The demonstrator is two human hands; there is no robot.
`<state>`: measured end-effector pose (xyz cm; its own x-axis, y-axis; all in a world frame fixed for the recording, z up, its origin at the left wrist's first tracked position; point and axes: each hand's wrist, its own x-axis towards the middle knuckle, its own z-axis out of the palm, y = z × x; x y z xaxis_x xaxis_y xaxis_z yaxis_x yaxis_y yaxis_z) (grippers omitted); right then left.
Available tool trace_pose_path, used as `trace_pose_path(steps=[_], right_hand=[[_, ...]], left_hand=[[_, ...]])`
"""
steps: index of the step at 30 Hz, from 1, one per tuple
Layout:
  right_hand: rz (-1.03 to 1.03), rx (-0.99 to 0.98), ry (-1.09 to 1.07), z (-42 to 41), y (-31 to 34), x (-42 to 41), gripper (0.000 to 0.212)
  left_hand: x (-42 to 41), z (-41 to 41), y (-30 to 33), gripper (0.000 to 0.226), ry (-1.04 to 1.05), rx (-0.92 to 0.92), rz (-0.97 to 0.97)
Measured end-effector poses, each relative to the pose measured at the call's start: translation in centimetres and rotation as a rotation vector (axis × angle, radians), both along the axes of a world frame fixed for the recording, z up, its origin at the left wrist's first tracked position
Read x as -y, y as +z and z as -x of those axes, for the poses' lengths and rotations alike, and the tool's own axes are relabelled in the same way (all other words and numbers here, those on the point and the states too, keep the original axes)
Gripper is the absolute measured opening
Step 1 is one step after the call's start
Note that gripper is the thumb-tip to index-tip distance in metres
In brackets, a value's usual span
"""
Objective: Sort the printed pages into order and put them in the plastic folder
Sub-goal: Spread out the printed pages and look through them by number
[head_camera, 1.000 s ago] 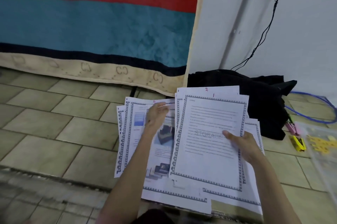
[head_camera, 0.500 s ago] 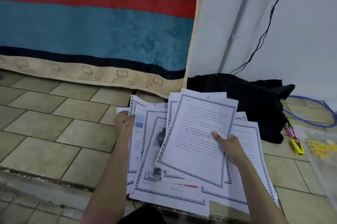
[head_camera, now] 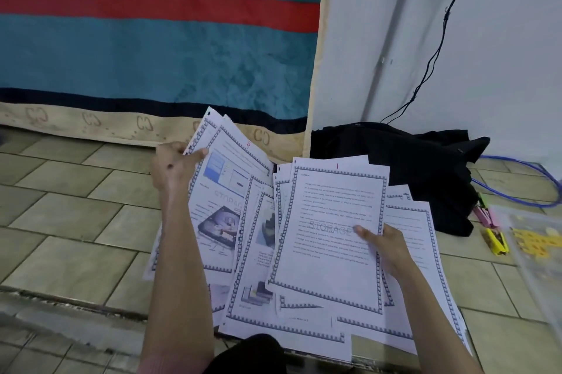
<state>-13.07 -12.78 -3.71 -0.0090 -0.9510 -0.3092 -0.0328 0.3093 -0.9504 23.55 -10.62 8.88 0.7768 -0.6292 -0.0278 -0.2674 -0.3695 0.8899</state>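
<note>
Far left: tiled floor (head_camera: 60, 209), and behind it a teal blanket (head_camera: 152, 54) with a red stripe and a beige border hanging down to the tiles.

Next, left hand (head_camera: 173, 169), raised above the floor, fingers curled round the upper left edge of a picture page (head_camera: 225, 191), thumb on its face. Page tilted, top corner leaning away to the right, a red handwritten number near its top; blue screenshot and a disk-drive drawing printed on it. More sheets fanned behind and under it.

Centre: spread of printed pages (head_camera: 273, 322) overlapping on the floor, all with the same blue patterned border, reaching from below the left forearm across to beneath the right forearm.

Right of centre: text page (head_camera: 331, 221) marked with a red "1" at the top and a faint "STORAGE" watermark, lying over the other sheets. Right hand (head_camera: 386, 246) gripping its right edge, thumb pressed on the face near the watermark, fingers hidden underneath.

Behind, against the white wall: black cloth bundle (head_camera: 410, 166), a black cable (head_camera: 438, 48) running up the wall.

Far right: blue cable (head_camera: 523, 191) looped on the tiles, pink and yellow clips (head_camera: 492, 233), and just beside them the clear plastic folder (head_camera: 535, 246), well apart from both hands, something yellow showing through it.
</note>
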Motion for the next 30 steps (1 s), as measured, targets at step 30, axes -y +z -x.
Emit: trace_pose_path(steps=[30], right_hand=[[0.047, 0.054, 0.066, -0.7, -0.8, 0.0, 0.024]], left_hand=[[-0.5, -0.9, -8.0, 0.029, 0.123, 0.036, -0.134]])
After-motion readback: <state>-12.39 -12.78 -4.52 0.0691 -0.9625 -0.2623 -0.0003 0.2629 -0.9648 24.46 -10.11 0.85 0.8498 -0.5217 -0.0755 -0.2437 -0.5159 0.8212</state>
